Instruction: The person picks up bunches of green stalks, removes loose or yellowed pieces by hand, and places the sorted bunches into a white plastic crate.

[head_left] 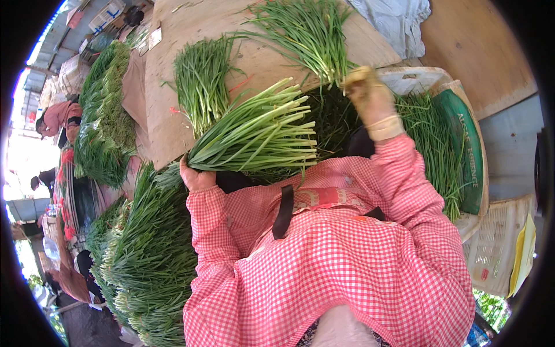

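My left hand (198,176) is closed around the leafy end of a bunch of garlic chives (254,134). The pale cut stems fan out to the right above my lap. Up at the right, my right hand (372,99) is smeared by motion, with something yellowish-brown over its fingers and a pale band at the wrist. It is near the stem ends of a loose pile of chives (306,37) on the wooden board (165,69). A smaller bunch of chives (202,78) lies left of that pile, beyond the held bunch.
A large heap of chives (153,254) rises at my left. To the right stands a crate (483,191) holding more chives (425,133) and a green sack (462,150). Grey cloth (396,23) lies at the back. People (60,118) are at the far left.
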Tool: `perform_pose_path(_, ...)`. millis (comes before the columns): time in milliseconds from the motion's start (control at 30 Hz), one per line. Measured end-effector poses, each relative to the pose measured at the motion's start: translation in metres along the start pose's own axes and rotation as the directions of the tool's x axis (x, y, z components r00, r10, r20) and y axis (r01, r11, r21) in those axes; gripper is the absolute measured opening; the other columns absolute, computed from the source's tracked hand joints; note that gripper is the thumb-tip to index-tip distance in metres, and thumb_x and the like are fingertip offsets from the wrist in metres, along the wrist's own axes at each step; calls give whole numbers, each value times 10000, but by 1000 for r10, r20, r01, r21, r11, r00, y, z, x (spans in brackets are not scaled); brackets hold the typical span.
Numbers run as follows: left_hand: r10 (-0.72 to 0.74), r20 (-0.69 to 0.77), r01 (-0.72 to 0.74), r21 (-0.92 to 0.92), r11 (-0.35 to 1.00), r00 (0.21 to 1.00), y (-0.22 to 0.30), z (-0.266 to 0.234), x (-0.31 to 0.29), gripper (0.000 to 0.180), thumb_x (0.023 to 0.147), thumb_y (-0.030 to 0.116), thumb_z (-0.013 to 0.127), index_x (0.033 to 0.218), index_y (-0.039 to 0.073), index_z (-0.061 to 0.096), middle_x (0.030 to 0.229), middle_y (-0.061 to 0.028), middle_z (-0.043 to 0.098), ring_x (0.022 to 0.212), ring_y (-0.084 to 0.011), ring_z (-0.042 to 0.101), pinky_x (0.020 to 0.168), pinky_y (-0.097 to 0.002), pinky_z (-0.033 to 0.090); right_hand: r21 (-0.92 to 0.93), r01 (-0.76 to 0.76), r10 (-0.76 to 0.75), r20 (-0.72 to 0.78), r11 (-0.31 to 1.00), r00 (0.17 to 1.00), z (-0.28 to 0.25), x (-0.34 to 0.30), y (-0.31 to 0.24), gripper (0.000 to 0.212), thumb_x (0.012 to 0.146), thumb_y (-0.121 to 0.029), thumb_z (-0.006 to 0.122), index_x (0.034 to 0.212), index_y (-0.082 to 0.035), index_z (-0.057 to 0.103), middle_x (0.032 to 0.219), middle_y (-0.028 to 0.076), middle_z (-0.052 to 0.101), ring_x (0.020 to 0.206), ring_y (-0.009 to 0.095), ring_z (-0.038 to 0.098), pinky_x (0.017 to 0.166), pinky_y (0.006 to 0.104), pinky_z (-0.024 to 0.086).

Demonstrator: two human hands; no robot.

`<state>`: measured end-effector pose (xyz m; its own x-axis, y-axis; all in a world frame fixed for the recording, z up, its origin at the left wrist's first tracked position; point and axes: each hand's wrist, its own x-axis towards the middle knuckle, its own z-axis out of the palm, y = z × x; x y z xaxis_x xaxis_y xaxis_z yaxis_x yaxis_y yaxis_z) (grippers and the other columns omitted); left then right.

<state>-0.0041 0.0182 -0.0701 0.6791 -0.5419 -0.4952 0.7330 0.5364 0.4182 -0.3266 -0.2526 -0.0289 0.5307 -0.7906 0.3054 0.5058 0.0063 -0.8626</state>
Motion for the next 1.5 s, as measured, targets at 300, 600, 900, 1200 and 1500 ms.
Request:
perform_pose_path(300,138,-119,-146,-69,987,983,4,13,-6,278,828,264,454,956,54,584,984,-120,625,886,-308,596,798,-475,488,-998,59,-85,59,-7,995,-46,-46,-37,169,772,-165,592,919,-82,596,979,141,599,987,303,557,906,402,412)
perform_pose_path(600,195,-36,-196,-20,980,980,-12,22,-25,217,823,253,475,861,56,558,909,-114,619,844,-305,595,778,-474,493,-295,-165,251,284,941,925,93,-19,19,507,738,-342,728,1060,8,551,905,59,651,892,122,574,795,265,436)
perform_pose_path(900,207,50,-207,-8,978,977,-6,6,-20,224,822,233,461,850,42,574,928,-140,631,858,-311,596,801,-454,489,407,-503,501,123,762,857,96,-33,33,137,821,-166,622,903,-59,648,887,16,654,796,118,563,738,219,432)
perform_pose_path(1200,168,-77,-172,-48,984,983,12,0,-10,282,838,222,437,973,25,586,989,-129,632,902,-301,602,803,-441,496,-294,-496,531,51,817,846,0,-53,38,290,824,-193,634,1090,-100,566,996,4,602,694,62,521,645,179,399)
perform_pose_path(1500,133,-39,-134,-22,991,990,10,-3,-7,312,844,227,412,997,11,578,1020,-151,624,929,-323,598,817,-471,489,128,-837,742,405,533,534,81,-90,43,348,874,-302,561,1097,-38,528,715,0,521,519,61,375,493,195,328)
